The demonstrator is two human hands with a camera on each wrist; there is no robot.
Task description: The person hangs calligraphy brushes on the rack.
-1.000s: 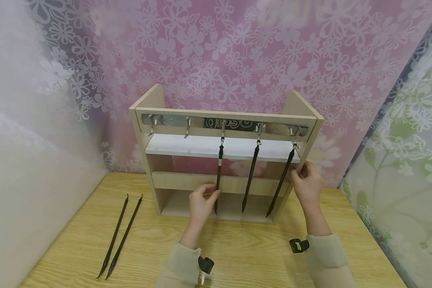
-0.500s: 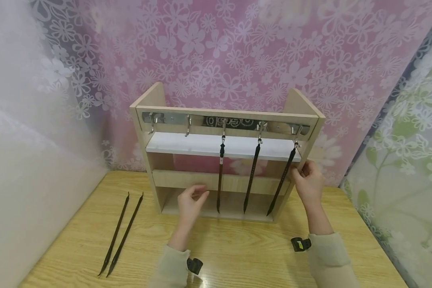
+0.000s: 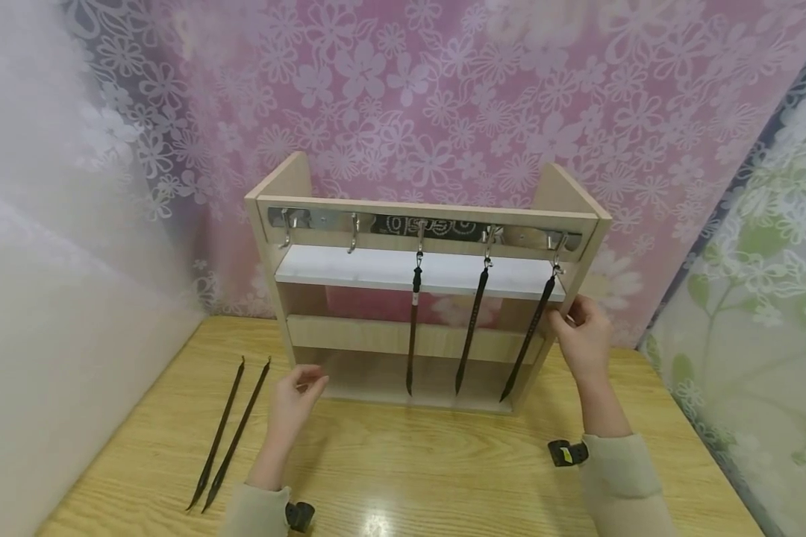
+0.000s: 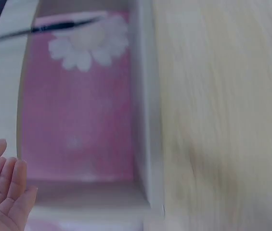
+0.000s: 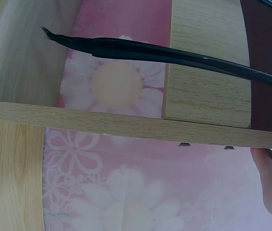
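Observation:
Three writing brushes hang by their loops from hooks on a wooden shelf rack (image 3: 349,335): one brown-handled brush (image 3: 413,328) in the middle, a dark brush (image 3: 472,328), and another dark brush (image 3: 529,339) at the right. My left hand (image 3: 293,403), fingers loosely bent and holding nothing, is over the table by the rack's lower left corner. At the rack's right side panel (image 5: 126,124), my right hand (image 3: 586,339) pinches the edge, thumb inside and fingers outside. Two more dark brushes, a left one (image 3: 219,429) and a right one (image 3: 240,429), lie on the table.
Two further hooks, the far left one (image 3: 285,231) and its neighbour (image 3: 354,235), stick out from the metal rail. A white shelf board (image 3: 349,268) runs behind the hanging brushes. Flowered cloth (image 3: 410,112) backs the wood-grain table (image 3: 403,462).
My left hand has let go of the brown-handled brush and moved left, away from it. That brush hangs freely. My right hand keeps its grip on the side panel.

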